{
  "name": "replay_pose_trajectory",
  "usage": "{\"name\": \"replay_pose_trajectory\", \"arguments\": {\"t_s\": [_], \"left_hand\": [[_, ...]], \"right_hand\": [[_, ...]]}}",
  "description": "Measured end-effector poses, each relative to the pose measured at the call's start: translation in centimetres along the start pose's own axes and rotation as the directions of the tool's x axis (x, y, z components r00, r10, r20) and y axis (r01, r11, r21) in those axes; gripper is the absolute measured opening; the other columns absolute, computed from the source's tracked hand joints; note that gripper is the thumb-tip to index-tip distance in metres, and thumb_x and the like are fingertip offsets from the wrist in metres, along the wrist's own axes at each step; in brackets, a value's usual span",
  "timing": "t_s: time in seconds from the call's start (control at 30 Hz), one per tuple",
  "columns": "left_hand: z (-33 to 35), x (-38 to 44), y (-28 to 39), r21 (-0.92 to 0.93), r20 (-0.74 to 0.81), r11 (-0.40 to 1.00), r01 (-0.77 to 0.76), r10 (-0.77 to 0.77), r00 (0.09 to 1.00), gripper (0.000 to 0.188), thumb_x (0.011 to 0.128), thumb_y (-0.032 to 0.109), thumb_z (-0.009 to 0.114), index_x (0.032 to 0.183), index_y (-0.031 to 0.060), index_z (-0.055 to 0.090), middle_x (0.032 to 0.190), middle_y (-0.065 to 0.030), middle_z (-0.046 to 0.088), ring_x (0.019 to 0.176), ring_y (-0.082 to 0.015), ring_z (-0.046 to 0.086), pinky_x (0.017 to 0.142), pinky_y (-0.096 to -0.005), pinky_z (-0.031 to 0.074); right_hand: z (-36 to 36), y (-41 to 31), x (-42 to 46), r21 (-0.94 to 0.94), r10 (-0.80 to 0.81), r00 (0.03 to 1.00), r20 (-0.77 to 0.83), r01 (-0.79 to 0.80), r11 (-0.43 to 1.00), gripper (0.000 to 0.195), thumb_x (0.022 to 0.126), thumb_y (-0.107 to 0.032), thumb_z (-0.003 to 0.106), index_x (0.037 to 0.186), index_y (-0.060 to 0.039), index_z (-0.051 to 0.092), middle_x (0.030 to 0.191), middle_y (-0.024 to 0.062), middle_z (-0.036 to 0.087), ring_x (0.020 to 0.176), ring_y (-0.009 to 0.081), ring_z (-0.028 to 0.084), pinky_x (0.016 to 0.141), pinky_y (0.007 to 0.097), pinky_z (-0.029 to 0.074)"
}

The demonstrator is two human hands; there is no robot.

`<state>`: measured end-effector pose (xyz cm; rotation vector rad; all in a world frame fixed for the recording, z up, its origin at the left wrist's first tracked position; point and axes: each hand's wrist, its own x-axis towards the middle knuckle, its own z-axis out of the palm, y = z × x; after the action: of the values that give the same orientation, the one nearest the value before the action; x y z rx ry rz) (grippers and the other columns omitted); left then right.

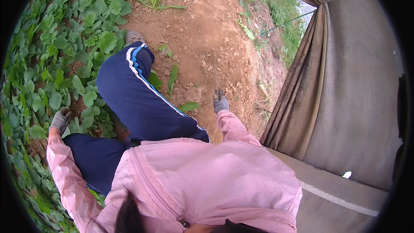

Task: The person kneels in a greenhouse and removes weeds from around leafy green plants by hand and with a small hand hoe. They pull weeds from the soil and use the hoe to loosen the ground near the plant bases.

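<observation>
My left hand (61, 118), in a grey knit glove, is at the edge of the leafy green plants (87, 97), beside my bent left knee. Its fingers are curled, and whether they hold anything is not visible. My right hand (221, 101), in a matching glove with soiled fingers, is low over the bare soil to the right of my leg. From its fingers a thin, straight, rod-like tool (215, 69) points away from me along the ground. The tool's dull brown blends with the soil, so its exact kind is unclear.
Pulled leafy plants (157, 1) and loose leaves (188, 106) lie on the reddish soil path (200, 22). At right hangs a gathered, dirty plastic sheet (297, 81), tied near a green cord (288, 23). Dry grass (265, 51) borders the path. My shoe (135, 36) rests beside the crop.
</observation>
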<state>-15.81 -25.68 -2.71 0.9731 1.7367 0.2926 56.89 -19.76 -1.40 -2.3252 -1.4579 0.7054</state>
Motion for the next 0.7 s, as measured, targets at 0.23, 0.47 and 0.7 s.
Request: {"name": "replay_pose_trajectory", "arguments": {"t_s": [0.23,0.47,0.7], "left_hand": [[0.3,1.7,1.3,0.13,0.074,0.991,-0.043,0.034,0.997,0.02,0.088,0.017,0.051,0.1,0.0003,0.054,0.079,-0.0066,0.06,0.064,-0.0158,0.051,0.057,-0.029,0.043],[-0.4,1.0,0.3,0.02,0.07,0.999,0.025,-0.026,0.997,0.022,0.088,0.017,0.052,0.102,0.0,0.054,0.086,-0.0065,0.06,0.07,-0.0168,0.052,0.063,-0.0288,0.044],[0.2,-1.1,2.8,0.017,0.073,0.998,0.063,-0.064,0.995,0.018,0.088,0.014,0.051,0.101,0.0002,0.053,0.079,-0.0031,0.056,0.064,-0.0121,0.046,0.056,-0.0272,0.041]], "right_hand": [[-0.7,7.0,-8.5,0.137,0.049,0.998,0.029,-0.053,0.989,0.045,0.09,-0.01,0.044,0.134,-0.0111,0.037,0.11,0.01,0.06,0.097,0.0155,0.057,0.082,0.0203,0.041],[-0.5,9.2,-16.0,0.008,0.152,0.983,0.102,-0.154,0.988,0.046,0.089,-0.004,0.043,0.134,-0.0098,0.038,0.116,0.0078,0.056,0.099,0.0136,0.053,0.082,0.0178,0.039],[0.0,11.9,-18.8,0.118,0.194,0.977,0.083,-0.203,0.972,0.042,0.091,-0.009,0.045,0.133,-0.0116,0.04,0.114,0.0063,0.057,0.098,0.0101,0.051,0.083,0.0181,0.039]]}}
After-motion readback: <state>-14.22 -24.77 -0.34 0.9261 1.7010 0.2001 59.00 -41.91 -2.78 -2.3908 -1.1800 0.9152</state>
